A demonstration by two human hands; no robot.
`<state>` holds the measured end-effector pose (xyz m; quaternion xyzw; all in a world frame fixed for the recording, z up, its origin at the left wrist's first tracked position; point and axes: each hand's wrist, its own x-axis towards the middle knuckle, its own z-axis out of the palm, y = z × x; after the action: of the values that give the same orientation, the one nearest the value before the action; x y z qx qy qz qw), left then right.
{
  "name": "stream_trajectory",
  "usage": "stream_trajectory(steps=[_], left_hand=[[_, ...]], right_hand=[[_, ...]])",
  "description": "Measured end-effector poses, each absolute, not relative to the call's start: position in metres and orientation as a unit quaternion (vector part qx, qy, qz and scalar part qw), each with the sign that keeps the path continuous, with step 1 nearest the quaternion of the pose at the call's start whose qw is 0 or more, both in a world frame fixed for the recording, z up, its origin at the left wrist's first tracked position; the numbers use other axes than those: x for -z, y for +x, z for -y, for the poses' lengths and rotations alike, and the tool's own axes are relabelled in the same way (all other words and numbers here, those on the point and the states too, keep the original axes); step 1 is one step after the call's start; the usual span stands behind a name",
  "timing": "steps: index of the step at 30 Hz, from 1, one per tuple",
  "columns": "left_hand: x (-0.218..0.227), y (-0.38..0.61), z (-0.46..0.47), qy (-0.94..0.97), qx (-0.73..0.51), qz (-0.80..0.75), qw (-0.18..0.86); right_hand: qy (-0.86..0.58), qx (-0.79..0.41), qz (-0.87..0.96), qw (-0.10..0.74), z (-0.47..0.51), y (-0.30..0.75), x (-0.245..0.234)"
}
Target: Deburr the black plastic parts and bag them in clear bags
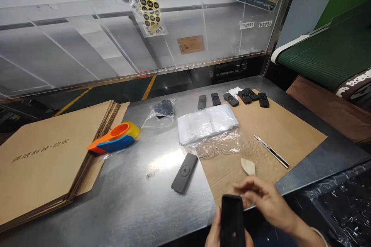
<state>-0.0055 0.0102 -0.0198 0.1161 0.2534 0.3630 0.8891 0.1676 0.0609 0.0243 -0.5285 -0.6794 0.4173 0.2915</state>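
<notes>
My left hand [216,233] shows only partly at the bottom edge, gripping a black rectangular device [232,220] upright from below. My right hand [265,198] hovers just right of the device's top with fingers curled near it; whether it touches is unclear. A second black device [184,172] lies flat on the metal table [139,200]. Beyond it sits a stack of clear plastic bags [207,123], and one loose clear bag [222,144] rests on a brown cardboard sheet [290,131].
Several black devices [232,99] line the table's far edge. A tape dispenser [114,139] rests by a stack of flat cardboard [43,158]. A pen [271,151], a pale wedge-shaped piece [248,166] and a bagged dark item [162,110] lie nearby. A clear panel [87,46] stands behind.
</notes>
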Motion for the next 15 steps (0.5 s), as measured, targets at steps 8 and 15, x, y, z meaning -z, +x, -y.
stream_trajectory(steps=[8,15], left_hand=[[-0.007,-0.006,-0.026,-0.047,-0.524,-0.300,0.796],[-0.016,-0.016,-0.031,-0.075,-0.590,-0.316,0.739]], right_hand=[[-0.739,-0.087,0.646,0.169,-0.140,0.245,0.030],[-0.727,-0.128,0.662,0.130,-0.110,0.243,0.023]])
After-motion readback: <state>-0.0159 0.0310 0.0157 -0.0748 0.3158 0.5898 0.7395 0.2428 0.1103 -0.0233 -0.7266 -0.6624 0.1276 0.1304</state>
